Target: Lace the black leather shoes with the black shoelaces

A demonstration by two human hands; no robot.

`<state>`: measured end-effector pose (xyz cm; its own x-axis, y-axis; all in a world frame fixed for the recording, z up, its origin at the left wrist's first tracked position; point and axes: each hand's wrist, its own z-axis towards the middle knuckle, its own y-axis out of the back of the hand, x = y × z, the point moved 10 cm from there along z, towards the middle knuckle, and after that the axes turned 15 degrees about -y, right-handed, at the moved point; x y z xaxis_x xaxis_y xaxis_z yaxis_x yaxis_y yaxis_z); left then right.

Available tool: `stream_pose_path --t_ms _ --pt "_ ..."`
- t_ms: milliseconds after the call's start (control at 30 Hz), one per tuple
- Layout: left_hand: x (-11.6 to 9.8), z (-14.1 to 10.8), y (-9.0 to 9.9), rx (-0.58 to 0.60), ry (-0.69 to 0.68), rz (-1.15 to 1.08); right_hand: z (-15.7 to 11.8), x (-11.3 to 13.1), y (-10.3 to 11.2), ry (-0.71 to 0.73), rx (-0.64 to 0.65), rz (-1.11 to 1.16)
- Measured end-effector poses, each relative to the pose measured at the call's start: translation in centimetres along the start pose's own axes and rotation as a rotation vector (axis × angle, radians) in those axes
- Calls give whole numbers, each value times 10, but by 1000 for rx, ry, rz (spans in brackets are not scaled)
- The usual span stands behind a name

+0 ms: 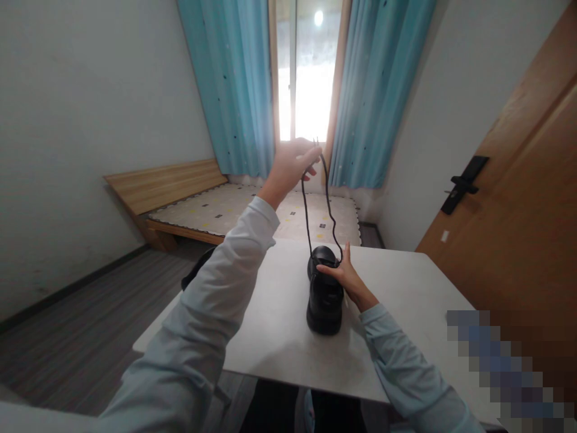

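Above the shoe, the left hand pinches the laces, seemingly keeping them drawn up, while the right hand, thumb and finger wide, touches it, likely for steadiness.

A single black lace-up shoe rests on a plain white table, set lengthwise between its near and far edges.
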<state>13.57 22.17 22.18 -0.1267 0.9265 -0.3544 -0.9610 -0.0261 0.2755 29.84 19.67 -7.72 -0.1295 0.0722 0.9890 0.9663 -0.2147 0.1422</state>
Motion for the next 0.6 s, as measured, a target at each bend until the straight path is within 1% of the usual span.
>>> stream_pose_path --t_ms 100,233,333,433,600 --pt "0 5 -1 -9 6 14 -1 -5 -3 -90 14 24" --pt "-6 15 -5 24 -61 56 -1 -7 -3 -118 -2 23" --pt "-17 23 -9 74 -136 108 -1 -9 -3 -104 -7 11" --pt "-29 29 -13 128 -178 173 -2 -8 -3 -83 -4 6" --pt "-50 34 -13 144 -241 294 -5 -7 -4 -134 -8 -1"
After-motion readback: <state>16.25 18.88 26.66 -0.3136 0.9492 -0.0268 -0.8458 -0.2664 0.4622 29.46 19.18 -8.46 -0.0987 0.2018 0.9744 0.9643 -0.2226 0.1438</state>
